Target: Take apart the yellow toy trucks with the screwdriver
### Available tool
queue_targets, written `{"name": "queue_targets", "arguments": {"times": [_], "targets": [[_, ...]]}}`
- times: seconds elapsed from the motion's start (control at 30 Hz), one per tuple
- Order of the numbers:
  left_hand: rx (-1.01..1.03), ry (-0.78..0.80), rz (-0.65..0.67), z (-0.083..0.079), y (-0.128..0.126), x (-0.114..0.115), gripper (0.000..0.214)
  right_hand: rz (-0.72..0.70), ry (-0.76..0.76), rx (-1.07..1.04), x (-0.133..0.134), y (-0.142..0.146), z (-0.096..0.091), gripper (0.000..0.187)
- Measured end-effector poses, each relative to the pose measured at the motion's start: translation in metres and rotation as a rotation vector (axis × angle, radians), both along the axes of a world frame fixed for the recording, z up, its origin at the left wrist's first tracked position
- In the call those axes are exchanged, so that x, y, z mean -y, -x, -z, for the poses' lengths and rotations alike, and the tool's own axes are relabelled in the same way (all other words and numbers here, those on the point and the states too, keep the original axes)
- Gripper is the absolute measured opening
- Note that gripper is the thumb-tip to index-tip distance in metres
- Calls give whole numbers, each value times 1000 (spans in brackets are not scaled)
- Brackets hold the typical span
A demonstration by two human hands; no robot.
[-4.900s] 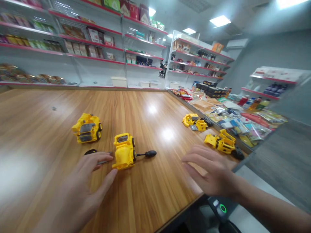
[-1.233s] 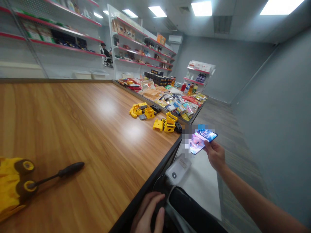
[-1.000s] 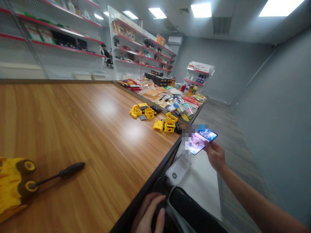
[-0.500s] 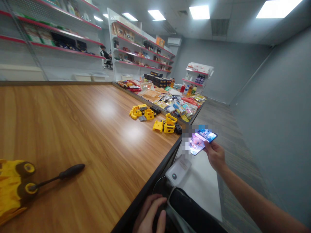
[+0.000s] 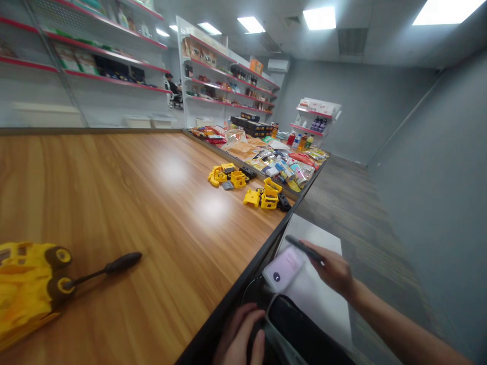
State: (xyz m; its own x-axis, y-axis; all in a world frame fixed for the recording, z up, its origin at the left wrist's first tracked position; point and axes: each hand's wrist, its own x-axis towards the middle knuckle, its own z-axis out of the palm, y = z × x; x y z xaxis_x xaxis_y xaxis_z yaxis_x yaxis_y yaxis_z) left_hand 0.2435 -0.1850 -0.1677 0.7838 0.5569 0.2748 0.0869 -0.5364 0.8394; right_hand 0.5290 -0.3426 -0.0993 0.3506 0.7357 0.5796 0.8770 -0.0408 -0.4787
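Note:
In the head view, my right hand (image 5: 335, 271) grips a smartphone (image 5: 304, 248), turned nearly edge-on with its screen facing down. Just below the phone lies a pale rectangular device (image 5: 282, 268) with a dark round spot, on a white surface (image 5: 327, 314) beside the table. My left hand (image 5: 243, 337) is low in the picture, its fingers curled around something dark that I cannot make out. Next to it is a black padded item (image 5: 292, 319). On the wooden table, a screwdriver (image 5: 122, 262) has its tip at the wheel of a yellow toy truck (image 5: 26, 289).
Yellow and black toy parts (image 5: 262, 195) lie near the table's right edge (image 5: 243, 281). Beyond them, a second table holds snack packets (image 5: 281, 162), bottles and black boxes. Shelves (image 5: 228, 76) line the back; a person sits far off. Grey floor (image 5: 380, 243) runs along the right.
My right hand has lowered the phone toward the pale device and tilted it, so the lit screen no longer shows. The view has shifted slightly left. My left hand stays in place.

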Motion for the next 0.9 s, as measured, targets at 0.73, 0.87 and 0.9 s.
{"name": "queue_targets", "arguments": {"times": [0.73, 0.87, 0.9], "targets": [[-252, -11, 138, -21, 21, -2, 36, -269, 259, 548, 3, 8, 44, 52], [-245, -19, 112, -23, 22, -1, 35, -246, 295, 537, 7, 9, 41, 50], [-243, -23, 117, -23, 22, -1, 35, -237, 303, 532, 8, 10, 41, 51]]}}
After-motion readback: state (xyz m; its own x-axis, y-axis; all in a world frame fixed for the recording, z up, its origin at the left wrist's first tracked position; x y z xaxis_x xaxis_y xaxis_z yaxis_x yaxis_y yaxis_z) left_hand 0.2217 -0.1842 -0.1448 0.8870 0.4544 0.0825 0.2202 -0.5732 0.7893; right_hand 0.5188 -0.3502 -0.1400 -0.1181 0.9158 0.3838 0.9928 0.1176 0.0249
